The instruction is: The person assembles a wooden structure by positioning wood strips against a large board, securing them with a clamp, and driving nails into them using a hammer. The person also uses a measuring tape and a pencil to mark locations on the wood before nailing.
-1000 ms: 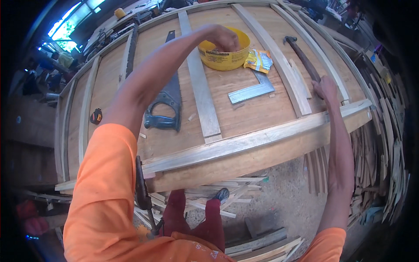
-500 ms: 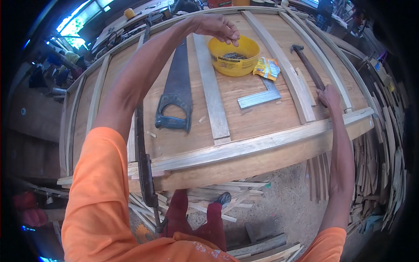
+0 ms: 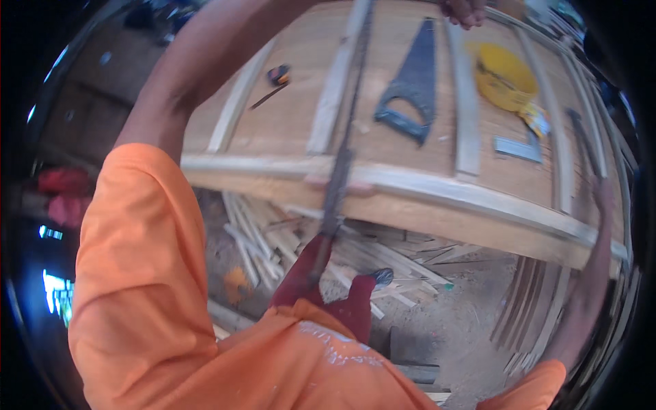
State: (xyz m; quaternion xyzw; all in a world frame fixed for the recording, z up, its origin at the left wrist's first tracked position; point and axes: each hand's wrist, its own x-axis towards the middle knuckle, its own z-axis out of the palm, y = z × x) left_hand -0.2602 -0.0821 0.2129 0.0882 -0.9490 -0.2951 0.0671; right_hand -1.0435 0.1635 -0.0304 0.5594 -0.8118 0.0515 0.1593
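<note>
My left hand (image 3: 463, 12) is cut off by the upper edge, over the far end of a wooden slat. Its fingers look curled together; whatever they may hold cannot be made out. To its right a yellow tub (image 3: 506, 80) stands on the panel, its contents smeared by motion. At the far right my blurred right hand (image 3: 601, 188) closes round the handle of a hammer (image 3: 581, 133), which lies on the framed panel. Between the tub and the front rail are a small packet (image 3: 537, 121) and a metal square (image 3: 517, 148).
A handsaw (image 3: 415, 89) lies between slats (image 3: 467, 116). A long dark bar clamp (image 3: 336, 188) crosses the front rail (image 3: 437, 186) and sticks out towards me. Further left are a tape measure (image 3: 278, 74) and a thin dark stick (image 3: 268, 96). Loose wood strips (image 3: 403, 273) litter the floor.
The view has swung left, so the panel and tools sit further right, and the tape measure has come into sight. My left hand has left its place above the tub. My right hand still grips the hammer.
</note>
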